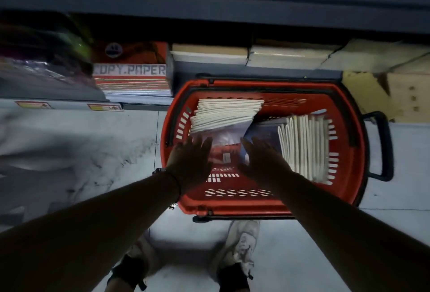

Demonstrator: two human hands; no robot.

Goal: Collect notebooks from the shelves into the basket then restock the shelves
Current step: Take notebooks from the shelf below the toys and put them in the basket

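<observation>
A red plastic basket (349, 175) with black handles stands on the floor in front of the bottom shelf. Inside it, one stack of notebooks (225, 112) leans at the back left with white page edges up. A second stack (304, 147) stands on edge along the right side. A flat notebook (226, 138) lies between them on the basket floor. My left hand (190, 163) reaches over the basket's left rim with fingers straight, holding nothing. Beside it, my right hand (260, 159) hangs over the basket's middle, fingers spread, just left of the right stack.
The bottom shelf (232, 68) behind the basket holds a red copy paper ream stack (132, 70) and pale wrapped packs (279, 56). Cardboard boxes (407, 96) sit at the right. My two shoes (242, 245) stand on the grey floor just before the basket.
</observation>
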